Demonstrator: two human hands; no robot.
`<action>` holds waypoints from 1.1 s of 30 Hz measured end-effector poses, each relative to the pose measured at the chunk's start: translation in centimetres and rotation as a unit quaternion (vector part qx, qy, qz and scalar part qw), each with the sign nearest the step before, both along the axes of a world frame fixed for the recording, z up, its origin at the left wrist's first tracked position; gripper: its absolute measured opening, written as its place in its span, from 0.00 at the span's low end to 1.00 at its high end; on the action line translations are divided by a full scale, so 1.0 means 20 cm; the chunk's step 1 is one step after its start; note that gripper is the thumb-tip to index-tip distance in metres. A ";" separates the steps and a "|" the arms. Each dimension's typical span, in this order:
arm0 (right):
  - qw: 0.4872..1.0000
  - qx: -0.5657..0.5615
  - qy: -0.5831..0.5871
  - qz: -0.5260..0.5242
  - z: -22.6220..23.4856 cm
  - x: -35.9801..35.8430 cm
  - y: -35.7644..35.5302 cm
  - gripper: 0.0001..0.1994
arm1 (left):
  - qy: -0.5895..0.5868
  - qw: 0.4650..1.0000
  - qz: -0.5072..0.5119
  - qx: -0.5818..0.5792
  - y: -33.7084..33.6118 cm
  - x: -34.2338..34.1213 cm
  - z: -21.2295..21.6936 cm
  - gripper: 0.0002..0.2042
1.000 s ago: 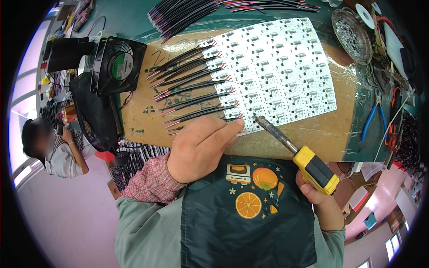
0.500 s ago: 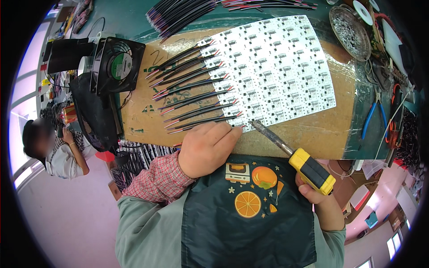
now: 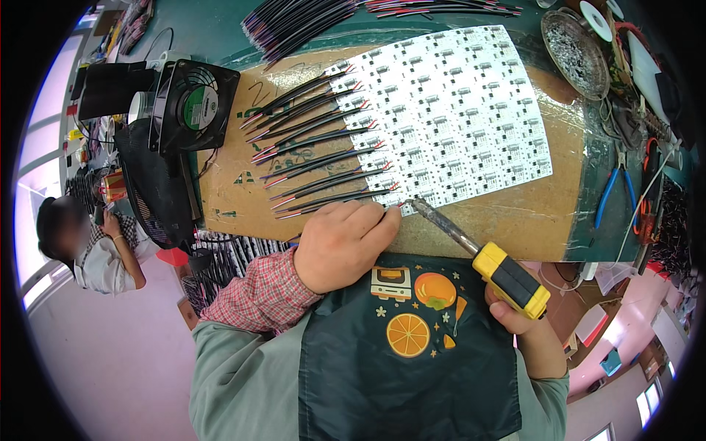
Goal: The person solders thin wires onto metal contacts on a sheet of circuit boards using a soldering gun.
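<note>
A single head-worn fisheye looks down over the workbench (image 3: 209, 26).

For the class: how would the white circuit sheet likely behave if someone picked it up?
The sheet looks thin, so it would probably flex rather than stay rigid. The wires along its left edge seem attached, so they would likely dangle and tug. The small parts dotting its face might be fragile if pressed.

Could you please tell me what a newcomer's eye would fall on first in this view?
Probably the bright white sheet of circuit boards, lying on the brown board near the centre, with black wires in a row along its left edge. Next might come the yellow-and-black soldering iron in the right hand, its tip by the sheet's lower left corner, close to the left hand.
</note>
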State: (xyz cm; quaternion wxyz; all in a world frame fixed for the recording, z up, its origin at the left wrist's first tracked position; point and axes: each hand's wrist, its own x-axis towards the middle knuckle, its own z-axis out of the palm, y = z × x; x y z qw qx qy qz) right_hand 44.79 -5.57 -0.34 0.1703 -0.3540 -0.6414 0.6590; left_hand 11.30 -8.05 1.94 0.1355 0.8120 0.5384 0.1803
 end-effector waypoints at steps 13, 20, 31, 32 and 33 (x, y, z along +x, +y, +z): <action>1.000 0.004 -0.006 0.006 0.01 0.00 0.01 0.22 | 0.000 1.000 0.003 -0.009 0.01 0.00 0.00 0.15; 1.000 -0.013 0.003 0.000 0.03 0.01 0.01 0.22 | -0.011 1.000 0.018 -0.011 0.02 0.00 0.00 0.14; 0.999 0.037 0.026 0.028 0.01 0.00 0.04 0.23 | -0.085 0.995 0.030 -0.050 0.04 -0.02 -0.01 0.14; 0.996 0.067 0.026 0.044 0.01 -0.01 0.05 0.23 | -0.086 0.995 0.030 -0.050 0.04 -0.02 -0.01 0.14; 0.996 0.067 0.025 0.044 0.02 -0.02 0.04 0.23 | -0.088 0.995 0.029 -0.048 0.04 -0.02 -0.01 0.14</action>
